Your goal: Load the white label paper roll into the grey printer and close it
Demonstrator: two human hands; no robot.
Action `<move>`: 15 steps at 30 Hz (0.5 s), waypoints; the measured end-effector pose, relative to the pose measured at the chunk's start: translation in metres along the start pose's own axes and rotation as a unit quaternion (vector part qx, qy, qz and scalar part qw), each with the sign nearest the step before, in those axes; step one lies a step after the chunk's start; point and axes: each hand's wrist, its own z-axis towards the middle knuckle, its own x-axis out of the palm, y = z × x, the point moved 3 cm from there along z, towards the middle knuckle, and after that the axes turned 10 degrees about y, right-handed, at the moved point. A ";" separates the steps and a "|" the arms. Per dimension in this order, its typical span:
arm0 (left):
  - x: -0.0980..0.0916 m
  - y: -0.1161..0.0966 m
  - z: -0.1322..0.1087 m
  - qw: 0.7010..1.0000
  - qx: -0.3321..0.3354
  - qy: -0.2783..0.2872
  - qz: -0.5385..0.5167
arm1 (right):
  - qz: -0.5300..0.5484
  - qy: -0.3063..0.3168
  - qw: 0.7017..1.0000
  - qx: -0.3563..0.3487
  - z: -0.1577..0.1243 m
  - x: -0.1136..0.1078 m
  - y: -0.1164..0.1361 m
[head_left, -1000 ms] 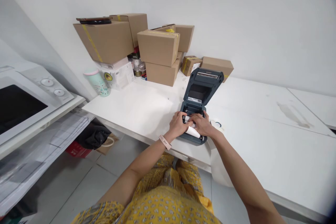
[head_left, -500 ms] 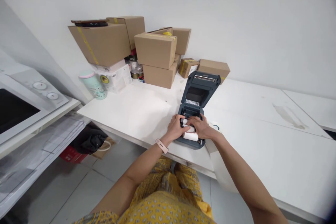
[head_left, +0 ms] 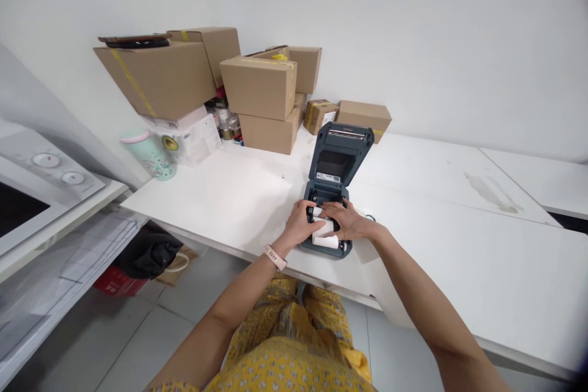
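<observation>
Two bare hands are working inside the open printer (head_left: 327,252), which is standing near the front edge of the white table (head_left: 427,208). Its lid (head_left: 343,142) is leaning up & back, away from the person.

Pos.: the white roll (head_left: 324,228) is lying in the printer body, btwn the hands. Orient.: its long axis is running approx. L–R, i.e. across the printer's width, roughly parallel to the table edge. L hand (head_left: 297,222) is sitting at the roll's L end; R hand (head_left: 348,221) is covering the R end. Neither is lying clearly nearer; both are apparently touching the roll.

Hand state: L hand is curling its fingers at the printer's L side, w/ thumb reaching over the roll. R hand is arching w/ fingers spread over the roll's far side. Grip closure: can't tell; hands are partly hiding the contact pts. Nearer the person, a white strip (head_left: 325,242), poss. paper, is showing.
</observation>
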 end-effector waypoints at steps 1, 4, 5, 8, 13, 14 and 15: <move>0.000 0.001 0.000 1.000 0.001 0.000 -0.002 | 0.001 0.013 1.000 0.000 0.000 -0.001 -0.001; 0.001 0.001 0.001 1.000 -0.001 0.002 -0.009 | 0.008 0.029 1.000 0.008 -0.001 -0.004 -0.001; 0.001 0.001 0.001 1.000 -0.001 0.002 -0.011 | 0.012 0.029 0.999 0.009 -0.002 -0.005 -0.001; 0.001 0.001 0.000 1.000 0.002 0.002 -0.018 | 0.024 0.022 0.999 0.003 -0.003 -0.005 0.000; 0.000 0.001 0.000 1.000 0.020 0.001 -0.021 | 0.018 -0.002 1.000 -0.009 -0.007 -0.004 0.002; 0.000 0.001 0.000 1.000 0.021 0.003 -0.020 | 0.013 -0.009 1.000 -0.011 -0.007 -0.003 0.002; 0.000 0.001 0.000 1.000 0.020 0.006 -0.018 | 0.008 -0.015 1.000 -0.014 -0.008 -0.002 0.002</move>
